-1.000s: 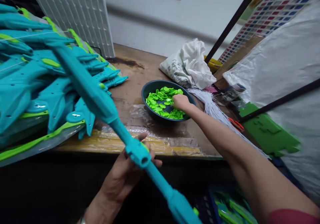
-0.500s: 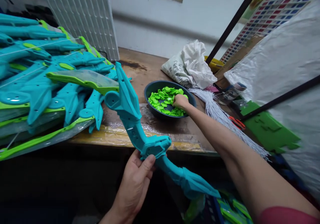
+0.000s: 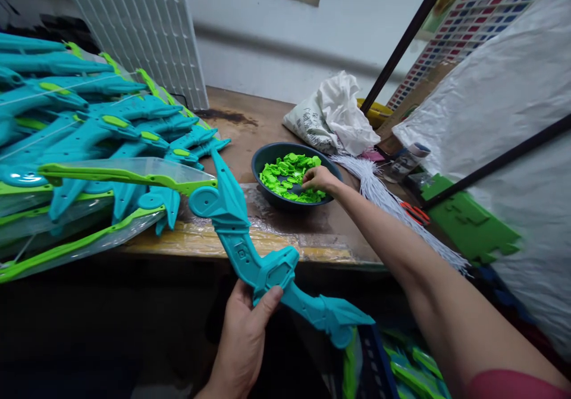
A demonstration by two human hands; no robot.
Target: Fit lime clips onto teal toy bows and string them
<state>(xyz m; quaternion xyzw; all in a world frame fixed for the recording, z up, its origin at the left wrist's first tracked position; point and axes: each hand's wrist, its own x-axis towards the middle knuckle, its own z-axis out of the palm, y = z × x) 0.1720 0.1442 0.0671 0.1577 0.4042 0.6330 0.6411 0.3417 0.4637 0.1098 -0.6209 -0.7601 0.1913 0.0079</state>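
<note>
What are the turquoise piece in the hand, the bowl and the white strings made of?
Turquoise piece: probably hard plastic, satiny, with moulded ridges. Bowl: perhaps plastic, dark with a faint sheen; coated metal is possible. White strings: seemingly thin cord, dull, in loose strands; fibre unclear.

Workshop: piled matching turquoise bows, bowl of small green pieces.

Left grip curled — right grip outstretched, fingers bent.

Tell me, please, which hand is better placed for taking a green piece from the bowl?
Probably the right hand: it is at the green pieces in the bowl, while the left hand holds the turquoise bow-shaped part.
</note>
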